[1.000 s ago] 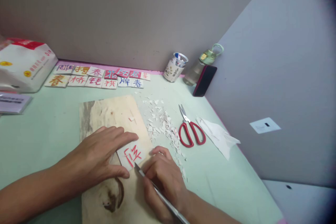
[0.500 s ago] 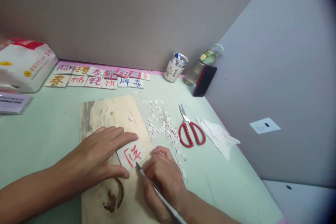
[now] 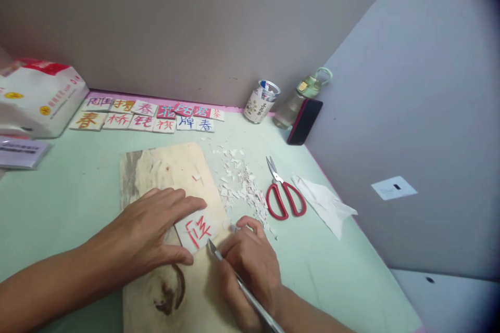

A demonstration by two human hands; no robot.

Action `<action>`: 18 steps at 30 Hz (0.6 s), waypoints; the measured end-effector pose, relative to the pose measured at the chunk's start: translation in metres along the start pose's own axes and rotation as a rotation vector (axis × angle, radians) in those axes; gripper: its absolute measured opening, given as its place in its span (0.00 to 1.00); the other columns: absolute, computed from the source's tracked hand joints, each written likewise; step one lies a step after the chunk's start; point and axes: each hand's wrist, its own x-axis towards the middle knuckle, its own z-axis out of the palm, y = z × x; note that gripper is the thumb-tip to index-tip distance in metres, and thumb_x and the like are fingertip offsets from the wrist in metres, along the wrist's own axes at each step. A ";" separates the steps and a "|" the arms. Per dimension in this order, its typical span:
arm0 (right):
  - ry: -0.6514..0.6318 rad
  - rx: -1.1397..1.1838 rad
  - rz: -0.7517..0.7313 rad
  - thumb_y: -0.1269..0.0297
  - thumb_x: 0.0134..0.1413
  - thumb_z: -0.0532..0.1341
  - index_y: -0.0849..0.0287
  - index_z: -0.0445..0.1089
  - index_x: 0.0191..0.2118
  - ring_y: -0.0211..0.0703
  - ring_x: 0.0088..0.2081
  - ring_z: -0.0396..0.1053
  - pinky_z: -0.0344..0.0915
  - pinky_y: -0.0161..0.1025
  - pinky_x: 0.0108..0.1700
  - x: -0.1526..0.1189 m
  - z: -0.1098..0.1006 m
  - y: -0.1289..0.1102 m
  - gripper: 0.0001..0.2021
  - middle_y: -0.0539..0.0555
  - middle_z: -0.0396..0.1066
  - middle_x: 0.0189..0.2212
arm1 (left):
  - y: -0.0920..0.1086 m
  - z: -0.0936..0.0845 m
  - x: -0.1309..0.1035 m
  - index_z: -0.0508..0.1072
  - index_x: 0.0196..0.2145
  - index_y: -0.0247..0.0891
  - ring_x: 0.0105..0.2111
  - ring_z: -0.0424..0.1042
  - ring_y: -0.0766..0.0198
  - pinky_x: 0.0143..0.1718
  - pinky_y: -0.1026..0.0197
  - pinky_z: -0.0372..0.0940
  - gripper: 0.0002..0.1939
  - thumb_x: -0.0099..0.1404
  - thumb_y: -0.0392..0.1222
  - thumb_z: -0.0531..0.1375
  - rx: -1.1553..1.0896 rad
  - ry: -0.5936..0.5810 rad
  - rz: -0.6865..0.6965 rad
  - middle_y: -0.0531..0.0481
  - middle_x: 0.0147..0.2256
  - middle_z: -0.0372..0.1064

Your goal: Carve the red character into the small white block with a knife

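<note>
A white square tile with a red painted character lies on a wooden board. My left hand grips the tile from its left side, thumb at the lower edge and index finger along the upper edge. In my right hand is a silver craft knife, held like a pen. Its pointed blade is at the tile's lower right edge; whether it touches cannot be told.
White shavings lie right of the board, beside red-handled scissors and a tissue. Behind stand painted tiles, a can, a bottle and a phone. A white package sits at the left.
My right hand and the knife have shifted slightly right, so the blade tip has moved from the lower part of the character toward the tile's right side. My left hand keeps its hold.
</note>
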 end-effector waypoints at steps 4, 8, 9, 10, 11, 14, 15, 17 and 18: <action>-0.040 -0.010 -0.002 0.78 0.54 0.54 0.55 0.58 0.35 0.38 0.26 0.64 0.63 0.48 0.41 0.001 0.000 0.000 0.09 0.47 0.66 0.26 | 0.001 -0.001 0.001 0.67 0.60 0.55 0.51 0.70 0.49 0.51 0.52 0.60 0.37 0.56 0.54 0.74 -0.006 -0.002 -0.003 0.53 0.51 0.73; 0.024 -0.027 0.058 0.77 0.55 0.54 0.54 0.57 0.33 0.38 0.25 0.61 0.63 0.49 0.42 0.001 -0.002 0.000 0.09 0.47 0.64 0.25 | 0.002 -0.001 0.002 0.68 0.60 0.55 0.49 0.71 0.50 0.50 0.52 0.60 0.37 0.55 0.54 0.74 -0.015 -0.005 -0.027 0.53 0.49 0.73; 0.052 -0.028 0.070 0.77 0.55 0.54 0.54 0.57 0.33 0.39 0.25 0.60 0.63 0.49 0.42 0.001 -0.003 0.000 0.09 0.47 0.64 0.25 | 0.002 -0.001 0.002 0.68 0.59 0.55 0.50 0.71 0.49 0.50 0.52 0.61 0.37 0.55 0.55 0.74 -0.016 -0.002 -0.032 0.53 0.50 0.73; 0.070 -0.024 0.075 0.78 0.55 0.54 0.54 0.57 0.33 0.39 0.25 0.61 0.64 0.50 0.43 0.001 -0.004 0.000 0.09 0.47 0.65 0.25 | 0.002 -0.001 0.002 0.68 0.59 0.54 0.50 0.70 0.49 0.51 0.52 0.61 0.37 0.55 0.55 0.74 -0.016 0.000 -0.034 0.52 0.50 0.73; 0.073 -0.018 0.072 0.78 0.56 0.54 0.54 0.57 0.33 0.39 0.25 0.61 0.64 0.50 0.44 0.001 -0.004 0.000 0.09 0.47 0.65 0.26 | 0.002 -0.001 0.002 0.68 0.59 0.54 0.51 0.70 0.49 0.51 0.52 0.61 0.37 0.54 0.55 0.74 -0.015 0.004 -0.034 0.52 0.51 0.73; 0.011 -0.018 0.042 0.78 0.56 0.53 0.54 0.58 0.34 0.39 0.25 0.62 0.64 0.50 0.44 0.001 -0.006 0.000 0.09 0.48 0.66 0.26 | 0.002 0.000 0.001 0.68 0.60 0.55 0.51 0.70 0.49 0.51 0.52 0.61 0.37 0.55 0.54 0.75 -0.024 -0.001 -0.039 0.53 0.51 0.73; 0.002 -0.027 0.038 0.78 0.56 0.53 0.54 0.58 0.34 0.38 0.25 0.62 0.64 0.50 0.43 0.001 -0.006 0.001 0.09 0.47 0.66 0.26 | 0.002 -0.001 0.000 0.68 0.60 0.55 0.51 0.70 0.49 0.51 0.52 0.61 0.37 0.55 0.53 0.75 -0.029 -0.003 -0.043 0.53 0.51 0.72; 0.028 -0.046 0.057 0.78 0.56 0.53 0.54 0.58 0.33 0.38 0.25 0.60 0.63 0.51 0.45 0.002 -0.007 0.003 0.09 0.47 0.64 0.25 | 0.003 -0.001 0.000 0.68 0.60 0.55 0.51 0.70 0.49 0.51 0.52 0.61 0.37 0.54 0.53 0.75 -0.033 0.000 -0.045 0.52 0.51 0.72; 0.050 -0.052 0.067 0.78 0.56 0.54 0.54 0.58 0.33 0.38 0.25 0.60 0.64 0.51 0.45 0.003 -0.008 0.005 0.09 0.47 0.64 0.25 | 0.003 -0.001 0.000 0.68 0.59 0.54 0.51 0.70 0.49 0.51 0.52 0.61 0.37 0.54 0.53 0.75 -0.033 0.002 -0.045 0.52 0.51 0.73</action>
